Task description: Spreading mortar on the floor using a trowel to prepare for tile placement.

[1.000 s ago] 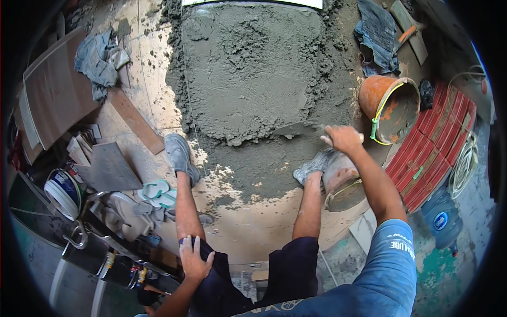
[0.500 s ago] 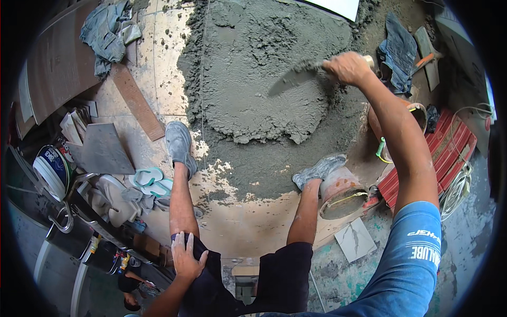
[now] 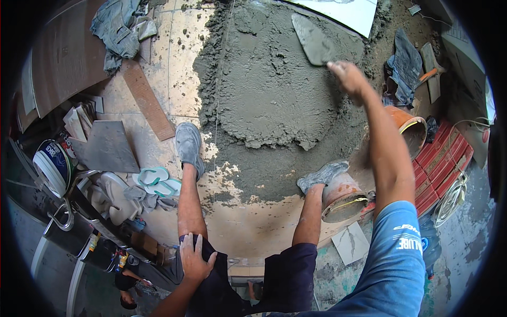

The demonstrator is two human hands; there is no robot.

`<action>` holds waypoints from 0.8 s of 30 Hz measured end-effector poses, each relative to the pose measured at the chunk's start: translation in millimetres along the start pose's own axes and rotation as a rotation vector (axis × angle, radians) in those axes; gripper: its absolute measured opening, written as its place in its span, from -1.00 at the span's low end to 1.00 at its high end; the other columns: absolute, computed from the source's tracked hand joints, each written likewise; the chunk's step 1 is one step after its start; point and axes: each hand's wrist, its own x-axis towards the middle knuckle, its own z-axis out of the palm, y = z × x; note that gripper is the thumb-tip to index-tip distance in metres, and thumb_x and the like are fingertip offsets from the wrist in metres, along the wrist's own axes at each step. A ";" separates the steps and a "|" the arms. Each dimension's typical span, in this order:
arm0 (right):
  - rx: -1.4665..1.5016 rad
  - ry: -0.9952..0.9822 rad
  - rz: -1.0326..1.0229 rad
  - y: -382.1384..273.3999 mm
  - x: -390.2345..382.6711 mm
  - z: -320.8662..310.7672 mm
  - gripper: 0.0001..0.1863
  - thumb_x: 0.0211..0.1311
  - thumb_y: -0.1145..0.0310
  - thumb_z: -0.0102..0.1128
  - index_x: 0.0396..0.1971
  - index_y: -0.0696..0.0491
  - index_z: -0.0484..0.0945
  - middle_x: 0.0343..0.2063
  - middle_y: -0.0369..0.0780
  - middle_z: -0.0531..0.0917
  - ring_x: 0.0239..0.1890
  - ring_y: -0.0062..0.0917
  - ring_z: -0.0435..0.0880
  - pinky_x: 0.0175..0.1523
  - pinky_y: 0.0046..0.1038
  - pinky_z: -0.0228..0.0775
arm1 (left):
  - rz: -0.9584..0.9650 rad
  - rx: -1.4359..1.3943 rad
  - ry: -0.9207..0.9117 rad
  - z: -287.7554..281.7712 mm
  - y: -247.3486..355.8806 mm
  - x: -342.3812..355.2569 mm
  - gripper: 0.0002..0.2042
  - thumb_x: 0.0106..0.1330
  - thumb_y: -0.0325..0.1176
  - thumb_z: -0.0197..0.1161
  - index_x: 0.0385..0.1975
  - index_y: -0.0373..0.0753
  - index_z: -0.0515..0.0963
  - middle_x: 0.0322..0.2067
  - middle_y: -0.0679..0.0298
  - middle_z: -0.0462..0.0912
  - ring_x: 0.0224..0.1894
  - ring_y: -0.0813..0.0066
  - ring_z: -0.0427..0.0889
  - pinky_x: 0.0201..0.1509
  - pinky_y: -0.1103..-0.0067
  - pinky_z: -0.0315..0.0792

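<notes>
A pointed trowel (image 3: 312, 41) is in my right hand (image 3: 349, 80), my fingers wrapped round its handle. Its grey-smeared blade lies over the far right part of a wet mortar bed (image 3: 269, 98), tip toward the far side; whether it touches the surface I cannot tell. The near edge of the raised mortar is ragged, with a thinner smear of mortar in front of it between my feet. My left hand (image 3: 197, 263) rests on my left knee with its fingers spread and nothing in it.
A white tile (image 3: 348, 13) borders the mortar's far edge. Two mortar-stained buckets (image 3: 343, 193) lie right, near red boxes (image 3: 442, 164). A brown plank (image 3: 148, 100), grey tile piece (image 3: 112, 148) and flip-flops (image 3: 157, 180) lie left. A hand float (image 3: 432, 74) is far right. Another person (image 3: 127, 290) shows lower left.
My right hand has swung the trowel toward the far side, and the blade now points away instead of left. The view has shifted slightly. My left hand stays on the knee.
</notes>
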 end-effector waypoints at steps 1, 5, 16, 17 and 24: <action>0.059 -0.050 0.054 -3.8 -13.7 17.2 -0.42 0.36 -0.16 0.00 -0.12 0.13 0.54 -0.38 -0.13 0.65 -0.30 -0.38 0.63 -0.22 -0.25 0.48 | 0.000 -0.005 -0.006 -0.6 0.5 -0.3 -0.22 0.06 -0.04 0.40 0.28 -0.27 0.30 0.29 -0.25 0.21 0.35 -0.21 0.16 0.41 0.05 0.01; 0.159 -0.308 0.157 -6.6 -62.2 99.9 -0.43 0.36 -0.14 0.02 -0.11 0.14 0.55 -0.38 -0.16 0.62 -0.33 -0.48 0.59 -0.24 -0.39 0.49 | 0.004 0.009 0.006 -0.5 -0.3 -1.7 -0.22 0.07 -0.03 0.39 0.29 -0.27 0.30 0.30 -0.24 0.21 0.35 -0.21 0.16 0.42 0.04 0.00; 0.056 0.001 -0.164 -36.6 -75.9 137.6 -0.42 0.34 -0.12 0.07 -0.22 0.21 0.56 -0.32 0.05 0.67 -0.28 -0.12 0.64 -0.09 -0.23 0.44 | -0.004 -0.016 0.037 1.6 -7.1 -11.4 -0.21 0.08 -0.02 0.40 0.30 -0.24 0.28 0.29 -0.21 0.21 0.35 -0.18 0.17 0.41 0.05 0.02; 0.113 0.056 -0.195 -53.5 -60.3 126.1 -0.42 0.34 -0.12 0.07 -0.27 0.22 0.56 -0.34 0.06 0.66 -0.30 -0.10 0.62 -0.12 -0.21 0.43 | 0.011 -0.021 0.058 1.6 -11.5 -13.0 -0.22 0.08 -0.03 0.40 0.29 -0.24 0.28 0.29 -0.19 0.21 0.34 -0.19 0.17 0.39 0.06 0.05; -0.128 0.542 -0.303 -94.8 -128.5 163.7 -0.48 0.33 -0.06 0.11 -0.30 0.22 0.52 -0.46 0.16 0.58 -0.36 0.12 0.57 -0.22 -0.06 0.38 | 0.080 -0.107 0.153 -36.0 -16.8 -14.0 -0.38 0.16 -0.07 0.34 0.20 -0.21 0.42 0.24 -0.09 0.33 0.32 -0.09 0.25 0.41 0.06 0.04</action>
